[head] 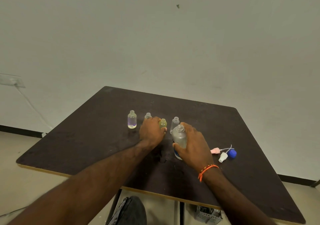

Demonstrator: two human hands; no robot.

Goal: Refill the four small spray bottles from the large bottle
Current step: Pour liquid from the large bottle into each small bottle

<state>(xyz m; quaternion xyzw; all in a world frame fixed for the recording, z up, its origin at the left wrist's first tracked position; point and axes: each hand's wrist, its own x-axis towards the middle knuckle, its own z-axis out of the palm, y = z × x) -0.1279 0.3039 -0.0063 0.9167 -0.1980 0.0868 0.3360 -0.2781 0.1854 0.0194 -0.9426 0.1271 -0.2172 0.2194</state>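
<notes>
Now, bottles [179, 139] (uncapped) in hands [194, 146].

Matt, scuffed dark worktop [97, 138]; clear glossy plastic large bottle [180, 136] and small bottles [132, 119]; smooth plastic blue cap [232, 153].

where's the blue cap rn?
Head view: the blue cap lies on the table at the right, beside the white sprayer top and pink sprayer top, just right of the right hand gripping the large bottle.

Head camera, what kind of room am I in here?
Probably a bare workroom or office corner: a dark table against a plain wall, a wall outlet with its cable, and vinyl-like floor.
</notes>
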